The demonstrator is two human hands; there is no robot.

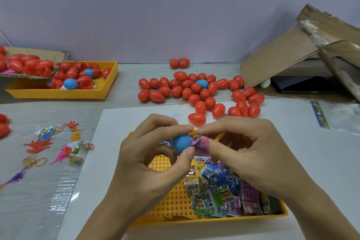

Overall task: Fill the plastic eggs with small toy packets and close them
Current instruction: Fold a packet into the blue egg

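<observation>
Two hands are meeting above the far end of the yellow tray that is sitting at the desk's near edge. Left hand is reaching in from the lower left, palm turned inward, forefinger and thumb curling round a blue egg half and pinching it top and bottom. Right hand is coming in from the lower right, knuckles up, its forefinger and thumb gripping a purple packet that is touching the open mouth of the blue half. Remaining fingers of both hands are hanging loosely curled. More toy packets are lying heaped in the tray's right portion. Closed red eggs are lying scattered toward the desk's far edge, with one blue egg among them. Another yellow tray of open egg halves is sitting at the far left corner. Small loose toys are lying along the left edge.
</observation>
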